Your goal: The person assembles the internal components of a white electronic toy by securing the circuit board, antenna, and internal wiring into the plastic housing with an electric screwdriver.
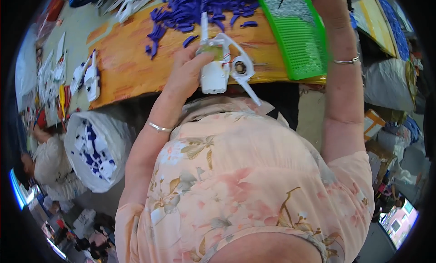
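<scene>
One opened white casing (214, 77) sits in the left hand (188, 68) in the head view, pinched between thumb and fingers. Purple pieces (200, 9) lie beyond that grip; a green tray (309, 72) lies to its right. Near the tray's far end, the right hand (328, 2) is partly cut off; its grip cannot be told.

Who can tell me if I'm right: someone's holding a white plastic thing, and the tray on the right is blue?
Not quite: the tray is green, not blue, as the head view shows. The white plastic thing is being held.
</scene>
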Demonstrator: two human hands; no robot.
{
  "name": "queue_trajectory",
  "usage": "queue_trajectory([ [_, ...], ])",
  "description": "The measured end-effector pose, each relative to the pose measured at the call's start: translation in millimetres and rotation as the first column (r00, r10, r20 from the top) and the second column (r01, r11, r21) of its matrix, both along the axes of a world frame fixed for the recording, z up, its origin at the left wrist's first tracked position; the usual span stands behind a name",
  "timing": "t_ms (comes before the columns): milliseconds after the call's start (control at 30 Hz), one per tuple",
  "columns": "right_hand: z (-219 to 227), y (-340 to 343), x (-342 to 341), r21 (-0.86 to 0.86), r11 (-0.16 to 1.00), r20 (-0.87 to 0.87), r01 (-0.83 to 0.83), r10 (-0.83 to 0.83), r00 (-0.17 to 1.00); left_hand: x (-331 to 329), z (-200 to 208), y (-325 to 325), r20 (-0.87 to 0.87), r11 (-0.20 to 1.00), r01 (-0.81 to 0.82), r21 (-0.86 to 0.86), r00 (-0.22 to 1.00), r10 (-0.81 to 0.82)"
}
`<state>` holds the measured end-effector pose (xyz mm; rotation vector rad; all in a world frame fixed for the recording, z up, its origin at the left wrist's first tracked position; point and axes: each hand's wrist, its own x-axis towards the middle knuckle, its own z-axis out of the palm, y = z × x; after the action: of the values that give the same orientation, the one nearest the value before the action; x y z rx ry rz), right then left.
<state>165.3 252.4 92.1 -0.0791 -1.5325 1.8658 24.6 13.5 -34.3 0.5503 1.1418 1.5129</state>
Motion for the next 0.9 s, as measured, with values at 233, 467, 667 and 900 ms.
queue_trajectory([
  [233,20.8,-38.6,24.6,0.149,0.943,0.116,0.297,-0.315,0.942,2.3,4.8,-3.1,-0.017,0.997,-0.079,-0.018,0.997,0.079],
  [467,-20.6,1.3,42.0,0.273,0.960,-0.269,0.067,0.009,0.963,11.3,0.5,7.8,0.071,0.997,-0.067,-0.047,0.995,0.070],
  [667,-24.0,-13.5,67.2,0.201,0.805,0.094,0.559,-0.584,0.806,15.7,-2.9,8.4,0.052,0.997,-0.069,-0.031,0.996,0.070],
  [900,-37.0,-14.8,65.6,0.247,0.690,-0.001,0.680,-0.702,0.713,15.7,-0.5,9.6,0.048,0.997,-0.076,-0.018,0.996,0.077],
])
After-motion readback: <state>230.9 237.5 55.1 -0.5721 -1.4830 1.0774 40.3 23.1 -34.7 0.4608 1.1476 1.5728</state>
